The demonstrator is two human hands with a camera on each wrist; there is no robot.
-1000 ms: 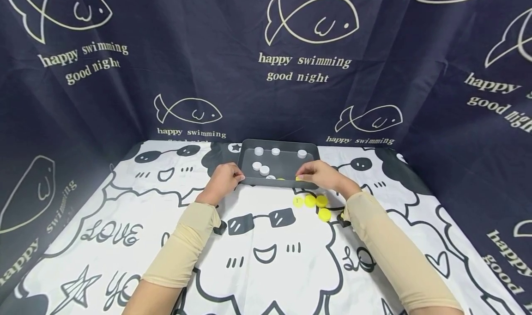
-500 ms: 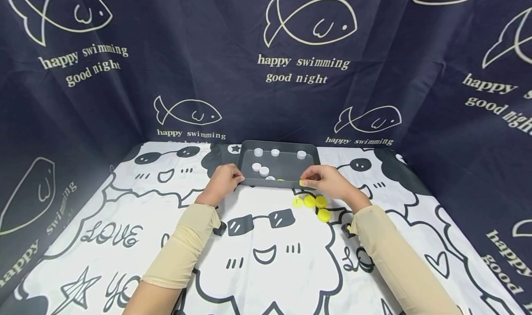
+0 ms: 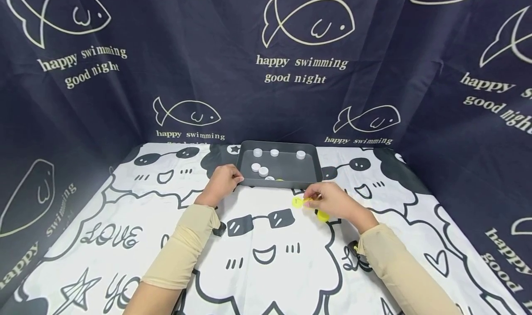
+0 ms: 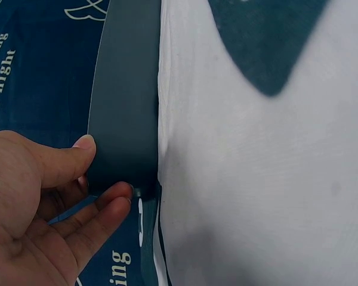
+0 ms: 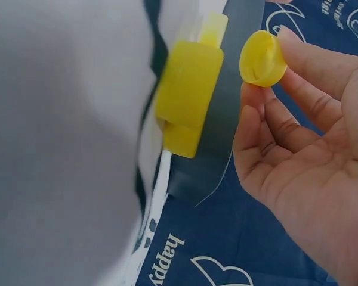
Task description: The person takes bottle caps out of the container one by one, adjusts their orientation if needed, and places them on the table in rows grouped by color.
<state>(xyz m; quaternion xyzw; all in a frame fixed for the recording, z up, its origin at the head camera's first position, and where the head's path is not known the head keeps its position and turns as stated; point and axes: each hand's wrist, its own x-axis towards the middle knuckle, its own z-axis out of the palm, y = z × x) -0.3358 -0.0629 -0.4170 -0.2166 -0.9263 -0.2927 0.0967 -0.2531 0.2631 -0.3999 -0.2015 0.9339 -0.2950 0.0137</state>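
In the head view the left arm [image 3: 182, 246] reaches toward 1 o'clock, the left hand [image 3: 225, 181] pinching between thumb [image 4: 65, 165] and bent fingers [image 4: 101, 228]. The right arm [image 3: 407, 269] slants toward 10 or 11 o'clock; the right hand [image 3: 334, 200], its fingers [image 5: 286, 124] curled, pinches at the tips.

Reading "happy swimming" over "good night", pale and bold on the dark blue curtain [image 3: 232, 42], and repeating it left, centre and right across the head view! Dropping to the white cloth [image 3: 232, 278]: spelling out "LOVE" at the left, then "YO" just below, cut short. Over at the right, opening with "L", then partly covered. Popping up in the left wrist view as "mming", "ood night" and "ing"; in the right, clearly "happy". Marked, too, on one yellow cap [image 3: 297, 202], too small to read.
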